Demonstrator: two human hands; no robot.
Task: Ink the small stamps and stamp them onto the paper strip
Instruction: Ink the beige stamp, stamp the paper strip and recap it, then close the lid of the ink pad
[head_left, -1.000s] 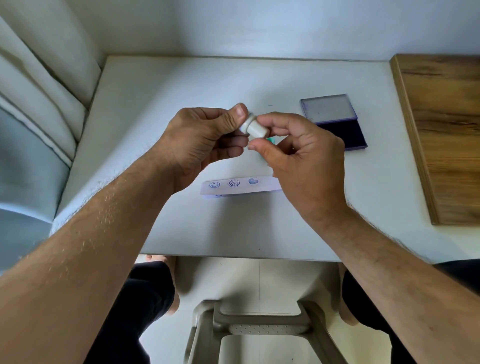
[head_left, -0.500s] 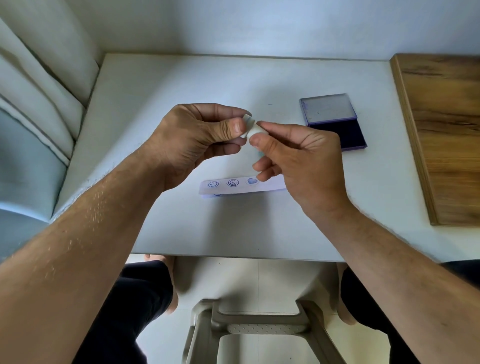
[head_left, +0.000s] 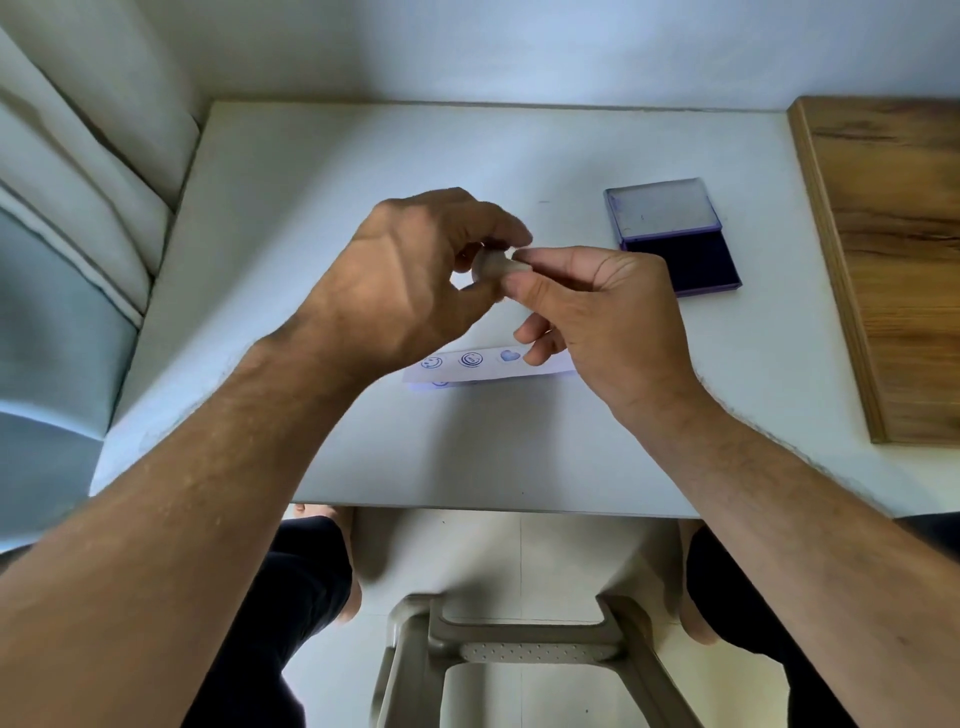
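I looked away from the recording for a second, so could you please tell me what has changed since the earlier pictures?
Little has changed. Both hands stayed raised over the table, working the small white stamp: the left hand has curled further over it, and the right hand still pinches its end. Nothing was set down or picked up. The paper strip with three prints and the open ink pad have not moved.

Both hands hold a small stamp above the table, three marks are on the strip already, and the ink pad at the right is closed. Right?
Not quite: the ink pad is open, lid folded back, dark pad exposed, as the head view shows. The rest holds.
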